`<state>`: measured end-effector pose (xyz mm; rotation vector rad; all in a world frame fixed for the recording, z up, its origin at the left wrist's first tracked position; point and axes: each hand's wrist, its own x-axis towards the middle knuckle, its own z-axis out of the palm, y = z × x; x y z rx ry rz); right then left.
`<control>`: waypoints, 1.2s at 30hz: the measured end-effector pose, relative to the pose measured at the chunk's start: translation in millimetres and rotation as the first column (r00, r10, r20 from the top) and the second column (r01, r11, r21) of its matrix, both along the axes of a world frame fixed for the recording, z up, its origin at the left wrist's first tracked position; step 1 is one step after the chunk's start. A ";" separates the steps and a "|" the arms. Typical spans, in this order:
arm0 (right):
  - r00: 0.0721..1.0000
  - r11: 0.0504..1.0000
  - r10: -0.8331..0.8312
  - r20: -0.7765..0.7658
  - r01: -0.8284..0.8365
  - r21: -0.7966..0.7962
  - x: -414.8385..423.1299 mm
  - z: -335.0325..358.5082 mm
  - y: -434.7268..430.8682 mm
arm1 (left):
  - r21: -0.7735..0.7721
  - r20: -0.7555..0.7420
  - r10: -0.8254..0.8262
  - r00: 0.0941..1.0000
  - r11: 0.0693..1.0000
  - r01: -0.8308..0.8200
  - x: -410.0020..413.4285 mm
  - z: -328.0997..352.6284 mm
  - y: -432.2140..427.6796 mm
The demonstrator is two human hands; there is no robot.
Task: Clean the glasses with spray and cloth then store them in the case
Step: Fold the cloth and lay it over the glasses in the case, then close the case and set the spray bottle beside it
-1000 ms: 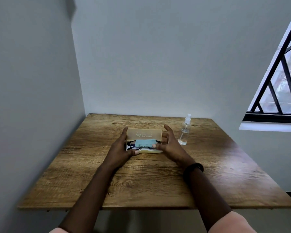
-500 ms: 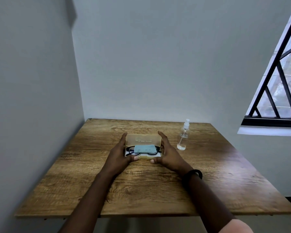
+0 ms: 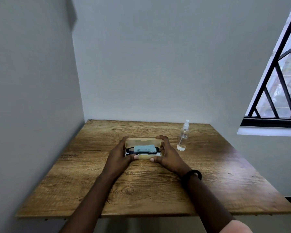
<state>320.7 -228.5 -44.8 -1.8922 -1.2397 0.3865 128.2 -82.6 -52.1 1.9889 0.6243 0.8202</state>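
A tan glasses case (image 3: 143, 143) lies in the middle of the wooden table (image 3: 141, 190), its lid tilted partway over the base. Inside lie black-framed glasses (image 3: 129, 150) with a folded light-blue cloth (image 3: 144, 148) on top of them. My left hand (image 3: 119, 156) grips the case's left end, thumb at the front edge and fingers at the lid. My right hand (image 3: 166, 154) grips the right end, fingers curled over the lid's corner and thumb at the front. A clear spray bottle (image 3: 183, 137) with a white nozzle stands upright just right of my right hand.
The table fits into a corner, with grey walls at the left and the back. A barred window (image 3: 279, 91) with a white sill sits in the wall at the right. A black band circles my right wrist (image 3: 191, 175).
The case's lid has tipped forward over the glasses and cloth. My right fingers have curled over the lid's right corner, and both hands have closed in on the case's ends.
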 end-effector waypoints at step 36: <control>0.980 0.999 0.015 0.199 -0.025 0.045 1.0 -7.3 6.1 | 0.211 -0.002 0.062 0.998 0.976 -0.060 2.0 -5.1 1.6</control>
